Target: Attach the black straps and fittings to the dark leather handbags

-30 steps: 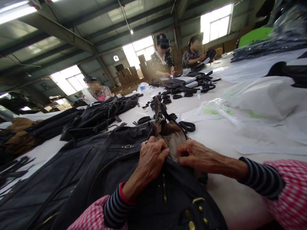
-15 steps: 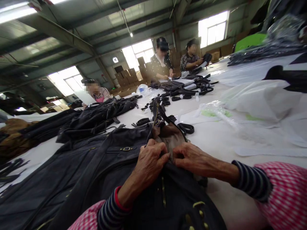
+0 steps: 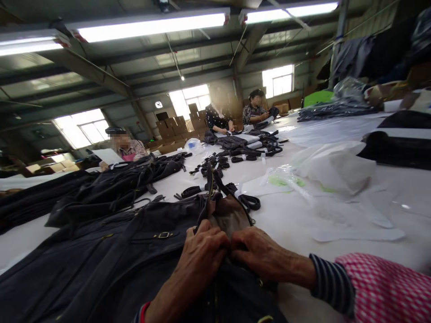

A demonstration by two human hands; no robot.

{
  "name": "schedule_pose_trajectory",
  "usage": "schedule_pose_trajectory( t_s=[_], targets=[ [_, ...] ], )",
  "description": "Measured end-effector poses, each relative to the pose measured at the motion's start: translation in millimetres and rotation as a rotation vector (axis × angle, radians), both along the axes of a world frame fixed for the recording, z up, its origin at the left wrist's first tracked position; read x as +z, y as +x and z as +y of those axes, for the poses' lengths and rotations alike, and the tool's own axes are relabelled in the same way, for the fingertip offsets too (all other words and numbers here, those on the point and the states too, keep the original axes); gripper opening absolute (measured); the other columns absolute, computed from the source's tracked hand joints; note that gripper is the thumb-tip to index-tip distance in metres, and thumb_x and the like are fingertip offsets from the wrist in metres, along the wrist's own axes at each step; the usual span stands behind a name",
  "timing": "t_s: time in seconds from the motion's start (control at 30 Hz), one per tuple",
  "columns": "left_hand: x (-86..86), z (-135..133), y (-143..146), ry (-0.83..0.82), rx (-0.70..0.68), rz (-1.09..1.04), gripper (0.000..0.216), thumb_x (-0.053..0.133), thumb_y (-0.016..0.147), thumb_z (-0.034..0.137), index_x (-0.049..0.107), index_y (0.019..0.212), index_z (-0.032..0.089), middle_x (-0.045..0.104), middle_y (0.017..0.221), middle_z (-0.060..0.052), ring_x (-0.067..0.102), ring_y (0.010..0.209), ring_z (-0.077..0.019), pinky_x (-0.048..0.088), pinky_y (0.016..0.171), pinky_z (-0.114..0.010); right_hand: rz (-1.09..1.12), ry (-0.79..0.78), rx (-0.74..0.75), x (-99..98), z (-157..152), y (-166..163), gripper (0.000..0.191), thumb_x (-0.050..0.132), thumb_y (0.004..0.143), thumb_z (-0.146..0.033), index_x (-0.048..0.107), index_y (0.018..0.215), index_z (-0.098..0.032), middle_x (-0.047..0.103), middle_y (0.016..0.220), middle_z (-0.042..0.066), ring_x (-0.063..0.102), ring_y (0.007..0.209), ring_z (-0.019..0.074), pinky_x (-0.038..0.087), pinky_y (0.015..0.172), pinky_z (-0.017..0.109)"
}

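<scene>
A dark bag (image 3: 158, 258) with a small buckle and brass-coloured zips lies on the table in front of me. Its zipped mouth gapes at the far end and shows a brown lining (image 3: 232, 213). At the near edge of that opening, my left hand (image 3: 204, 251) is closed with its fingertips pinching the fabric. My right hand (image 3: 257, 251) is closed on the same edge, just beside the left one. Both sets of fingertips are partly hidden by the knuckles, so I cannot make out whether anything small is between them.
More dark bags (image 3: 111, 188) are piled at left. Rolled black straps (image 3: 247, 202) lie behind the bag. Clear plastic and white sheets (image 3: 333, 166) cover part of the white table (image 3: 286, 220) at right. Several co-workers, one a person in a patterned top (image 3: 256, 114), are across it.
My view has tilted up and swung right, so the scene sits lower and further left. Both hands stay at the bag's opening and have come closer together.
</scene>
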State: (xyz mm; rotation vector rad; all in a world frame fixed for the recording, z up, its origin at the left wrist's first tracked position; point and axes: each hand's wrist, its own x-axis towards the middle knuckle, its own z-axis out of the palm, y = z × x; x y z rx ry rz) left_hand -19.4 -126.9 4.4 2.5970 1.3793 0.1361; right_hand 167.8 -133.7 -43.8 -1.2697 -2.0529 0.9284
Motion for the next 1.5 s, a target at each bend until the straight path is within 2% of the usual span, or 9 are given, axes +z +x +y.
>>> schedule_pose_trajectory(
  t_s=[0.17, 0.33, 0.53, 0.63, 0.77, 1.03, 1.17, 1.3, 1.5],
  targets=[
    [-1.7, 0, -3, -0.015, -0.022, 0.015, 0.017, 0.06, 0.093, 0.019, 0.072, 0.091, 0.03, 0.072, 0.098, 0.004, 0.055, 0.105, -0.0229, 0.029, 0.09, -0.045, 0.099, -0.046, 0.123, 7.6, 6, 14, 0.003, 0.062, 0.07, -0.017, 0.06, 0.071, -0.017, 0.054, 0.067, -0.004, 0.049, 0.066, 0.0127, 0.032, 0.06, 0.025],
    [-3.9, -1, -3, 0.001, -0.057, 0.001, 0.017, 0.058, 0.093, 0.018, 0.071, 0.091, 0.029, 0.071, 0.098, 0.003, 0.054, 0.11, -0.025, 0.03, 0.093, -0.05, 0.108, -0.164, 0.249, 9.5, 19, 20, 0.012, 0.059, 0.064, -0.011, 0.065, 0.074, -0.016, 0.054, 0.065, -0.004, 0.047, 0.062, 0.0113, 0.032, 0.054, 0.023],
    [-5.1, -1, -3, 0.003, -0.053, -0.027, 0.018, 0.054, 0.096, 0.018, 0.069, 0.096, 0.029, 0.071, 0.1, 0.001, 0.054, 0.111, -0.0269, 0.032, 0.097, -0.056, -0.013, 0.014, 0.132, 4.8, 18, 8, 0.007, 0.064, 0.07, -0.014, 0.061, 0.076, -0.017, 0.055, 0.069, -0.004, 0.047, 0.063, 0.0114, 0.03, 0.055, 0.023],
    [-7.1, -2, -9, 0.004, -0.053, -0.06, 0.019, 0.054, 0.092, 0.014, 0.063, 0.104, 0.027, 0.068, 0.108, -0.001, 0.054, 0.111, -0.0258, 0.033, 0.101, -0.057, 0.011, 0.021, 0.13, 7.3, 11, 8, 0.018, 0.063, 0.071, -0.013, 0.064, 0.088, -0.018, 0.061, 0.078, -0.002, 0.052, 0.069, 0.0133, 0.034, 0.059, 0.023],
    [-8.4, -3, -15, 0.006, -0.037, -0.099, 0.025, 0.05, 0.088, 0.012, 0.054, 0.11, 0.023, 0.061, 0.112, -0.002, 0.054, 0.103, -0.0223, 0.033, 0.104, -0.057, 0.0, 0.016, 0.157, 13.1, 6, 8, 0.012, 0.058, 0.074, -0.012, 0.062, 0.083, -0.017, 0.059, 0.075, -0.002, 0.051, 0.068, 0.0135, 0.035, 0.06, 0.024],
    [-0.3, 1, -11, 0.004, 0.004, -0.103, 0.018, 0.045, 0.085, 0.012, 0.053, 0.097, 0.023, 0.059, 0.095, 0.001, 0.055, 0.093, -0.0202, 0.036, 0.086, -0.04, 0.139, 0.009, 0.106, 1.8, 5, -8, 0.025, 0.056, 0.07, -0.011, 0.069, 0.091, -0.017, 0.069, 0.084, 0.001, 0.059, 0.076, 0.0168, 0.039, 0.067, 0.025],
    [0.5, 0, -11, 0.035, -0.036, -0.012, 0.021, 0.048, 0.082, 0.01, 0.053, 0.098, 0.023, 0.06, 0.095, 0.001, 0.056, 0.092, -0.0207, 0.035, 0.086, -0.04, 0.139, 0.09, 0.053, -8.1, 4, -10, 0.033, 0.056, 0.069, -0.01, 0.069, 0.098, -0.019, 0.071, 0.085, 0.0, 0.061, 0.077, 0.0173, 0.04, 0.069, 0.026],
    [-0.9, -3, -11, 0.084, -0.041, 0.022, 0.023, 0.045, 0.082, 0.006, 0.056, 0.095, 0.022, 0.06, 0.094, 0.0, 0.055, 0.092, -0.0211, 0.033, 0.088, -0.041, 0.064, 0.085, 0.023, -8.9, 3, -12, 0.022, 0.056, 0.072, -0.013, 0.07, 0.088, -0.019, 0.071, 0.081, 0.002, 0.06, 0.075, 0.0181, 0.039, 0.069, 0.027],
    [-5.3, 2, -11, -0.007, 0.053, -0.327, 0.014, 0.051, 0.081, 0.01, 0.058, 0.084, 0.021, 0.06, 0.09, 0.001, 0.055, 0.088, -0.0178, 0.036, 0.084, -0.034, 0.073, 0.128, -0.056, -15.9, 7, -15, 0.006, 0.059, 0.073, -0.015, 0.06, 0.068, -0.018, 0.061, 0.066, -0.001, 0.055, 0.064, 0.0142, 0.033, 0.061, 0.026]
  ],
)
